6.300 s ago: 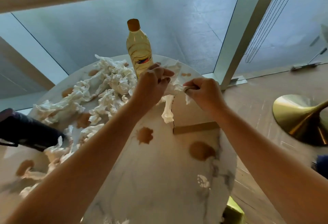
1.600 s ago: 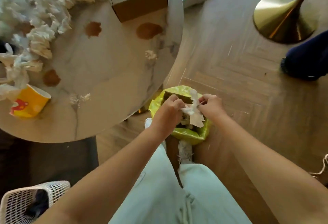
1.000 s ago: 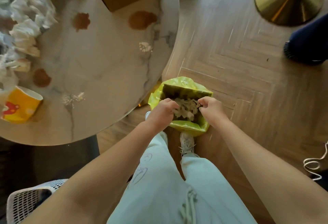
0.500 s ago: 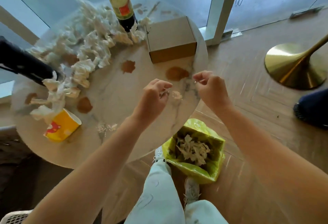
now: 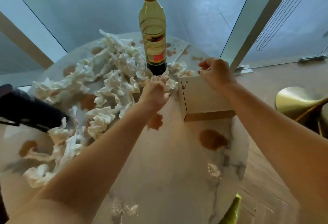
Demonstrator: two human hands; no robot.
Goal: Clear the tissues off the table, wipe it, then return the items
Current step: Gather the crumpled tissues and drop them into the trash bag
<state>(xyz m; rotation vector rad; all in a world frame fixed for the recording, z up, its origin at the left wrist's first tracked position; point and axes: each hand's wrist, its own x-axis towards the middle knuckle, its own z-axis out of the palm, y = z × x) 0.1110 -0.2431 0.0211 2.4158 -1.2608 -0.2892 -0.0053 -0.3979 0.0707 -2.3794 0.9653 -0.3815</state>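
We are at the clearing stage: crumpled white tissues [image 5: 113, 81] lie heaped across the far and left part of the round marble-patterned table [image 5: 177, 179], well apart from the yellow-green bin bag [image 5: 232, 211] whose edge shows just past the near right rim. Our left hand [image 5: 156, 90] reaches down onto the tissue lying at the foot of the tall clear plastic bottle with a brown cap [image 5: 153, 33], fingers spread and touching the paper; they do not yet look closed around it, though motion blur makes this hard to judge. Our right hand [image 5: 215, 72] hovers above the far corner of the plain cardboard box [image 5: 204, 99], fingers curled in and holding nothing we can see. To do this step well, we should gather several tissues into one loose bundle rather than taking single pieces, drawing them away from the bottle's base so it is not tipped, and keep them from dragging through the brown spill patches [image 5: 212, 139] on the way to the bag.
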